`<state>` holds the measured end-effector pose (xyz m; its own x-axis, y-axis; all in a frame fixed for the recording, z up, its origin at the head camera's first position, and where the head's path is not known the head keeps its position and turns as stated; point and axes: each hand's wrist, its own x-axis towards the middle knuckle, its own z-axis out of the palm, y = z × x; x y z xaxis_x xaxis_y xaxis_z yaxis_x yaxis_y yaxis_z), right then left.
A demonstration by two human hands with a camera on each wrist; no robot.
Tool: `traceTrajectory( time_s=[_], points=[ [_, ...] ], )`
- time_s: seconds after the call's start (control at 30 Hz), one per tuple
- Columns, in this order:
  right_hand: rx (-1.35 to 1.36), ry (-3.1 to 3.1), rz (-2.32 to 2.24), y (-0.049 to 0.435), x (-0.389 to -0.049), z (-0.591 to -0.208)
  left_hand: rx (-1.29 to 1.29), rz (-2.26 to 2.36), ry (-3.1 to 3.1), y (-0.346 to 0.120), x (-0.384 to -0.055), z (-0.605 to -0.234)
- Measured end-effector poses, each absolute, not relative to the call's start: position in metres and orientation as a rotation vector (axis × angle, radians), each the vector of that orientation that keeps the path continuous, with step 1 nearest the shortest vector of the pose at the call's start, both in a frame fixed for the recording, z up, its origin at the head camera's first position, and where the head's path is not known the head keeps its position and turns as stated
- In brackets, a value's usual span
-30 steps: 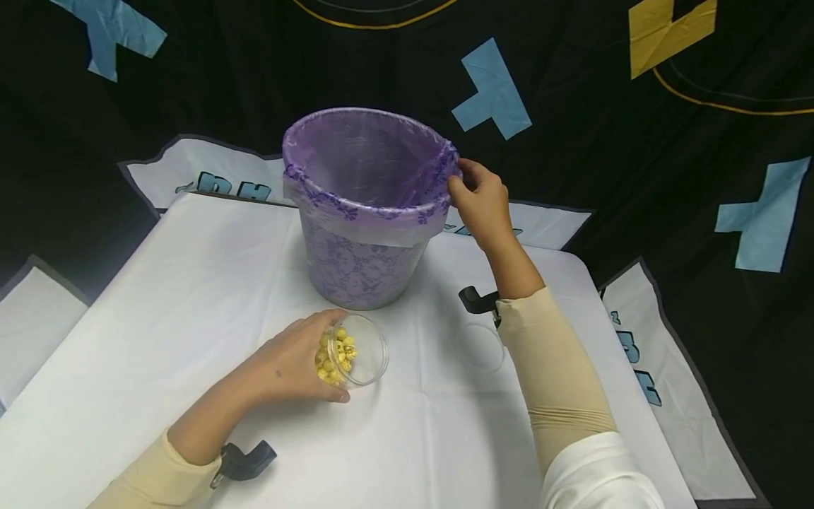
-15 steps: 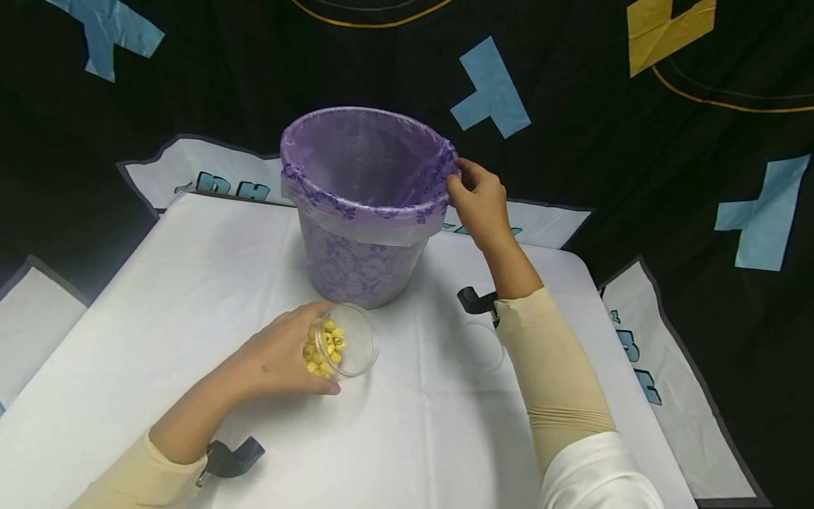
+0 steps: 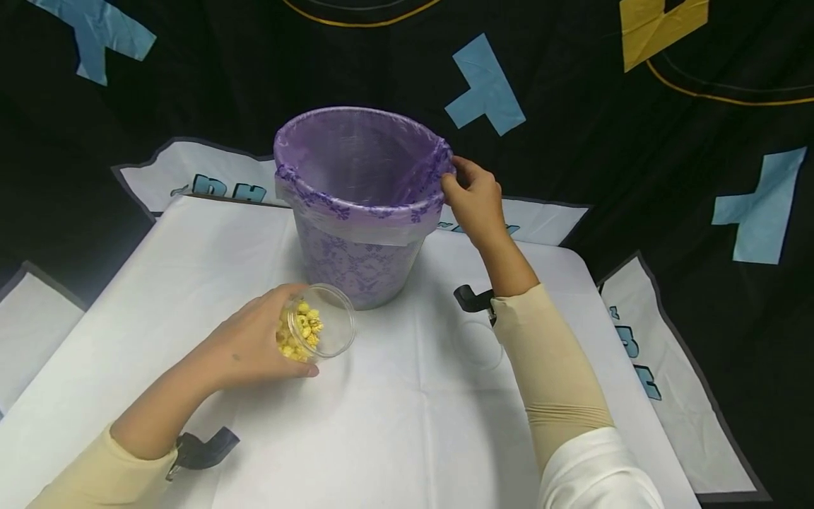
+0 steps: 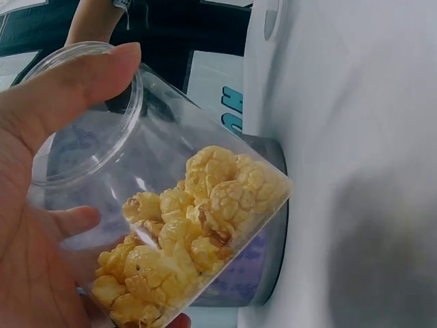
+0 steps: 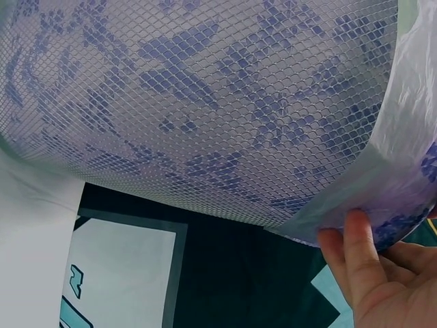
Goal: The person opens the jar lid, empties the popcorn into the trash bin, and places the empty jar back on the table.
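Observation:
My left hand (image 3: 254,343) grips a clear plastic jar (image 3: 333,322) above the table, tilted with its open mouth toward the right. Yellow popcorn (image 4: 177,239) lies along the jar's lower side and bottom, as the left wrist view shows. At the bin's right rim, my right hand (image 3: 473,198) pinches the edge of a purple flowered bin liner (image 3: 362,212). That liner is folded over the rim of a mesh trash bin (image 5: 191,102), which stands upright at the back of the table. Inside the bin only the liner's walls show; its bottom is hidden.
A clear round lid (image 3: 478,346) lies on the white-covered table (image 3: 369,438), left of the right forearm. Behind the table hangs a black cloth (image 3: 572,127) with blue and yellow shapes. Small black camera mounts (image 3: 206,449) stick out from both wrists.
My left hand has moved left and slightly away from me, carrying the tilted jar with the popcorn still in it. The right hand keeps its hold on the bin's rim.

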<state>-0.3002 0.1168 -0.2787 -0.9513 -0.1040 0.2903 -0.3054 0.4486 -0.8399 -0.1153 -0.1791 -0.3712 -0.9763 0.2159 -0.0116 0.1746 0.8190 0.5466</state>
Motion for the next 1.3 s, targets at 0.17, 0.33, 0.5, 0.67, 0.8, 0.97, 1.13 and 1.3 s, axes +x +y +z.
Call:
traceTrajectory(
  time_s=[0.17, 0.33, 0.5, 0.67, 0.8, 0.97, 1.13, 1.3],
  points=[
    [0.347, -2.507, 1.497, 0.117, -0.300, -0.279, 0.264, 0.883, 2.934, -0.184, -0.116, -0.364],
    [0.345, -2.506, 1.500, 0.116, -0.299, -0.278, 0.160, 0.887, 2.944, -0.192, -0.117, -0.355],
    [0.361, -2.500, 1.500, 0.117, -0.299, -0.279, 0.085, 0.911, 2.968, -0.202, -0.121, -0.342],
    [0.379, -2.493, 1.515, 0.117, -0.299, -0.279, 0.064, 0.949, 3.028, -0.210, -0.124, -0.333],
    [0.374, -2.496, 1.531, 0.117, -0.299, -0.278, 0.045, 0.944, 3.062, -0.216, -0.127, -0.328],
    [0.375, -2.488, 1.535, 0.116, -0.300, -0.278, -0.034, 0.912, 3.086, -0.223, -0.133, -0.321],
    [0.360, -2.497, 1.527, 0.116, -0.300, -0.280, -0.090, 0.917, 3.102, -0.233, -0.139, -0.309],
    [0.370, -2.488, 1.535, 0.117, -0.300, -0.280, -0.140, 0.926, 3.109, -0.243, -0.147, -0.296]
  ],
)
